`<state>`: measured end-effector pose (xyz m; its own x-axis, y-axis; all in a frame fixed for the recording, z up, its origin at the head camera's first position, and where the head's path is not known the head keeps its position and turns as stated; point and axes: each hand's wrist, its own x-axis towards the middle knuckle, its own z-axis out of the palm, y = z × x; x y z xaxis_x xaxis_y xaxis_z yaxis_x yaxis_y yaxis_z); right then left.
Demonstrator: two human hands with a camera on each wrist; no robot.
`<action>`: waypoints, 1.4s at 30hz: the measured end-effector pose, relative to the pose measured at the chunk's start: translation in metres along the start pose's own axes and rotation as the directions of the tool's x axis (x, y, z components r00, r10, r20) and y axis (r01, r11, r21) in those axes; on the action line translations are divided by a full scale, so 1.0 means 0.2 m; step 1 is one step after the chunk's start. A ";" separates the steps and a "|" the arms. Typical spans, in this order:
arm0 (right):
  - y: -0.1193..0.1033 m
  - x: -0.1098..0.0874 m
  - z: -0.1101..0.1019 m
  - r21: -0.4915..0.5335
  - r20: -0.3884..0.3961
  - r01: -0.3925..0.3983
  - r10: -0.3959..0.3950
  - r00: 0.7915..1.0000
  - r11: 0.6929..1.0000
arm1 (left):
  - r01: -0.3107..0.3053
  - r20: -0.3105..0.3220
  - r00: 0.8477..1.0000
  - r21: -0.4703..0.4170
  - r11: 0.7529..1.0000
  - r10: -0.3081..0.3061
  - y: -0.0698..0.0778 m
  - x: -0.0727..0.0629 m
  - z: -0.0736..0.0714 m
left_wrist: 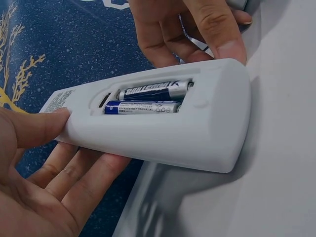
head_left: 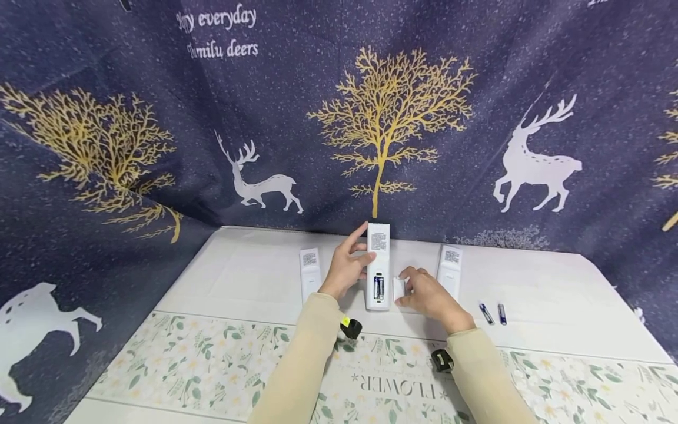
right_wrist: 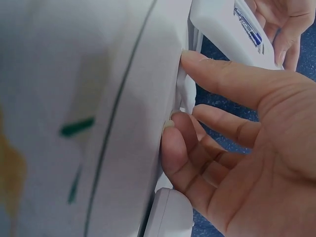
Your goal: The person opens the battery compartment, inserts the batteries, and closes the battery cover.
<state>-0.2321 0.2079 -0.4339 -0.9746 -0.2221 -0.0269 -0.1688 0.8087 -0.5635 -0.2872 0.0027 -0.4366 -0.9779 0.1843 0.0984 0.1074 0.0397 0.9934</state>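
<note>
My left hand holds a white remote control back side up, thumb on its back and fingers along its side. In the left wrist view, two blue-and-silver batteries lie side by side in the remote's uncovered battery compartment. To the right of the remote, my right hand has its thumb and fingers at a small white battery cover, pinching it close over the table. The right wrist view shows the right fingertips right at the table surface, with the cover mostly hidden.
One more white remote lies to the left and another remote to the right, partly behind the right hand. Two loose batteries lie at the right on the white table. A floral strip runs along the front; a dark deer-print cloth hangs behind.
</note>
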 end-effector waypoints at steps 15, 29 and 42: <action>0.00 0.00 -0.01 0.030 0.005 0.017 -0.017 1.000 0.999 | -0.007 0.002 1.000 0.006 1.000 0.007 0.00 -0.01 0.01; 0.02 0.00 0.00 0.089 -0.066 0.072 -0.066 0.996 0.993 | 0.008 -0.008 1.000 0.004 1.000 -0.008 -0.01 -0.01 0.00; 0.01 0.01 -0.01 0.315 -0.068 0.028 -0.007 0.998 0.949 | 0.011 -0.005 1.000 -0.005 1.000 -0.011 0.00 -0.01 0.00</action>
<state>-0.2337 0.2100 -0.4325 -0.9812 -0.1900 0.0329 -0.1408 0.5897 -0.7952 -0.2847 0.0023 -0.4368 -0.9799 0.1792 0.0880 0.0962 0.0372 0.9947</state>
